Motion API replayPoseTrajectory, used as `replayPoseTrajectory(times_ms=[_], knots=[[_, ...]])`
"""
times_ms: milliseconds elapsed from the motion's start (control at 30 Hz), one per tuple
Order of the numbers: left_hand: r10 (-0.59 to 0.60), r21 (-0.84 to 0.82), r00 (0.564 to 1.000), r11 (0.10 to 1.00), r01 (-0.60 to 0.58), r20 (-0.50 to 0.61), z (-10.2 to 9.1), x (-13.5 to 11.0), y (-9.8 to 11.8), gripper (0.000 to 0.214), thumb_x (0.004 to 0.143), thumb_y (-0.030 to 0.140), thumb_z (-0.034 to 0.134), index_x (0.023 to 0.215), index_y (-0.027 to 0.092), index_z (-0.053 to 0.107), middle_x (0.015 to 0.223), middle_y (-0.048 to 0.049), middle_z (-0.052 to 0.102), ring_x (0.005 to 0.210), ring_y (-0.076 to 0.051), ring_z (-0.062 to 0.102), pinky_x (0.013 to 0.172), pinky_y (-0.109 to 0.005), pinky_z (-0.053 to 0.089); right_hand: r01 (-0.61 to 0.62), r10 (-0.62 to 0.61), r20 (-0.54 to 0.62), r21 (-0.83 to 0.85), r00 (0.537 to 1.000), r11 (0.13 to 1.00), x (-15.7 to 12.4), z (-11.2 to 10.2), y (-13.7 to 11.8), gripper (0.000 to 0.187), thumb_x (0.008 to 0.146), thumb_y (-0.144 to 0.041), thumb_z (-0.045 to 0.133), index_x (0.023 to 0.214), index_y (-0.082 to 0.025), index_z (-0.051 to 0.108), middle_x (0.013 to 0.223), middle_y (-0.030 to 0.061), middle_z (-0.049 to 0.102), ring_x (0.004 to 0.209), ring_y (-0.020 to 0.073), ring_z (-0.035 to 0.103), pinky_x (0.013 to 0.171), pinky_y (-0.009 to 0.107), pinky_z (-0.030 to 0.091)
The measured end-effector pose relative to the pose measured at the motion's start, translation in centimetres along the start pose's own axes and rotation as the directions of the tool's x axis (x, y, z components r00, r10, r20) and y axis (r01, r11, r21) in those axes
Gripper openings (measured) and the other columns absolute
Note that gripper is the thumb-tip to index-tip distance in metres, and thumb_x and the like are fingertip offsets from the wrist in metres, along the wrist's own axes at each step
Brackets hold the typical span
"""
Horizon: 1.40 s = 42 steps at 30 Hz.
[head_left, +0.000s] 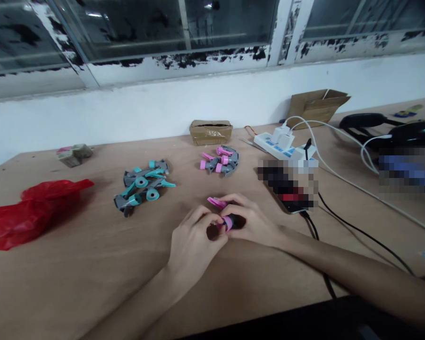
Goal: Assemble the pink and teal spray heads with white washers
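Both my hands meet at the middle of the wooden table (92,283) around one small pink and dark plastic part (229,221), a spray-trigger piece with a pink lever sticking out on top. My left hand (194,241) pinches its near end with curled fingers. My right hand (251,219) wraps its far side, fingers closed. Beyond them lie a pile of pink and grey trigger parts (220,160) and, further left, a pile of teal and grey trigger parts (143,185).
A red plastic bag (28,210) lies at the left. A taped brown packet (211,131) and an open cardboard box (317,106) sit by the wall. A white power strip (281,144), a phone (286,189) and cables (357,231) fill the right side.
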<state>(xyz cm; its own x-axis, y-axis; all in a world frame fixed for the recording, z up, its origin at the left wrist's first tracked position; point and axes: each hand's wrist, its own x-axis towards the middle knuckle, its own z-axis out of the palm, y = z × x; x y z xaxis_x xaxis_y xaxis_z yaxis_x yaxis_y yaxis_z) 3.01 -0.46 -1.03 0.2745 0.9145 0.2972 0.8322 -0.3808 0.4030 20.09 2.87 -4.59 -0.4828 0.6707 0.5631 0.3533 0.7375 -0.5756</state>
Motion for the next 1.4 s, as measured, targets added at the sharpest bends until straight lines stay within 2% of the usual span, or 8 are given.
replayPoseTrajectory(times_ms=[300,600,800,900,1000,1133,1233,1400], knots=[[0.016,0.1,0.999,0.995,-0.012,-0.04,0.3,-0.5,0.4,0.007,0.077,0.024,0.058,0.072,0.02,0.062,0.067,0.0015,0.062,0.061,-0.014,0.053,0.053,-0.024,0.033,-0.011,0.008,-0.023,-0.13,1.0,0.991,-0.2,0.3,-0.3,0.017,0.075,-0.024,0.066,0.09,-0.019,0.06,0.114,0.0091,0.054,0.103,0.0232,0.052,0.085,0.04,0.044],[-0.121,-0.016,0.987,0.992,0.123,0.102,-0.1,-0.1,0.0,0.004,0.075,0.023,0.061,0.072,0.022,0.063,0.066,0.0051,0.061,0.055,-0.011,0.053,0.049,-0.022,0.033,-0.031,0.028,-0.018,-0.209,0.999,0.977,-0.2,0.5,-0.4,0.02,0.075,-0.031,0.067,0.09,-0.021,0.06,0.114,0.0075,0.054,0.102,0.0233,0.051,0.084,0.041,0.042],[0.179,-0.092,0.979,0.981,-0.17,0.102,0.1,0.1,-1.4,0.012,0.083,0.017,0.052,0.077,0.019,0.062,0.072,0.0024,0.06,0.061,-0.01,0.054,0.056,-0.02,0.041,-0.057,0.061,0.018,-0.196,0.998,0.979,-0.1,0.5,-0.2,0.023,0.075,-0.037,0.067,0.089,-0.02,0.059,0.112,0.0084,0.055,0.102,0.024,0.051,0.084,0.042,0.042],[0.374,-0.103,0.921,0.926,-0.363,0.108,-0.1,0.5,-2.3,0.019,0.089,0.02,0.046,0.08,0.019,0.062,0.076,0.0014,0.061,0.064,-0.01,0.056,0.058,-0.02,0.043,-0.065,0.068,0.022,-0.113,0.997,0.992,0.0,0.3,-0.2,0.027,0.072,-0.038,0.07,0.088,-0.02,0.059,0.11,0.0079,0.056,0.103,0.0232,0.051,0.086,0.042,0.042],[0.551,-0.083,0.83,0.834,-0.545,0.091,-0.6,1.2,-3.2,0.02,0.092,0.021,0.043,0.089,0.019,0.062,0.081,0.0007,0.062,0.07,-0.01,0.058,0.061,-0.02,0.045,-0.088,0.087,0.005,0.028,0.996,0.996,0.1,0.2,0.0,0.033,0.063,-0.039,0.076,0.086,-0.021,0.06,0.107,0.0055,0.056,0.101,0.0211,0.054,0.087,0.039,0.043],[0.633,-0.05,0.771,0.774,-0.631,0.071,-1.0,1.7,-3.7,0.019,0.091,0.019,0.045,0.092,0.021,0.064,0.083,0.0009,0.062,0.07,-0.009,0.059,0.059,-0.018,0.046,-0.127,0.124,0.03,0.194,0.992,0.973,0.1,0.1,0.3,0.041,0.055,-0.039,0.081,0.086,-0.022,0.062,0.105,0.0035,0.058,0.098,0.0193,0.057,0.087,0.038,0.044],[0.605,-0.093,0.795,0.794,-0.601,0.033,-0.7,1.4,-3.6,0.02,0.091,0.021,0.045,0.093,0.021,0.065,0.085,-0.0004,0.063,0.072,-0.009,0.06,0.062,-0.019,0.048,-0.138,0.126,0.062,0.237,0.99,0.962,0.1,0.0,0.4,0.042,0.055,-0.039,0.081,0.089,-0.023,0.062,0.104,0.0033,0.059,0.097,0.0191,0.058,0.086,0.037,0.045],[0.386,-0.21,0.91,0.887,-0.411,-0.149,-0.1,0.8,-4.0,0.018,0.09,0.022,0.048,0.097,0.019,0.064,0.08,-0.0017,0.064,0.068,-0.01,0.06,0.064,-0.02,0.049,-0.154,0.155,0.002,0.096,0.988,0.983,0.5,-0.3,-0.1,0.033,0.066,-0.04,0.075,0.09,-0.022,0.062,0.107,0.0049,0.059,0.099,0.0195,0.058,0.087,0.038,0.046]])
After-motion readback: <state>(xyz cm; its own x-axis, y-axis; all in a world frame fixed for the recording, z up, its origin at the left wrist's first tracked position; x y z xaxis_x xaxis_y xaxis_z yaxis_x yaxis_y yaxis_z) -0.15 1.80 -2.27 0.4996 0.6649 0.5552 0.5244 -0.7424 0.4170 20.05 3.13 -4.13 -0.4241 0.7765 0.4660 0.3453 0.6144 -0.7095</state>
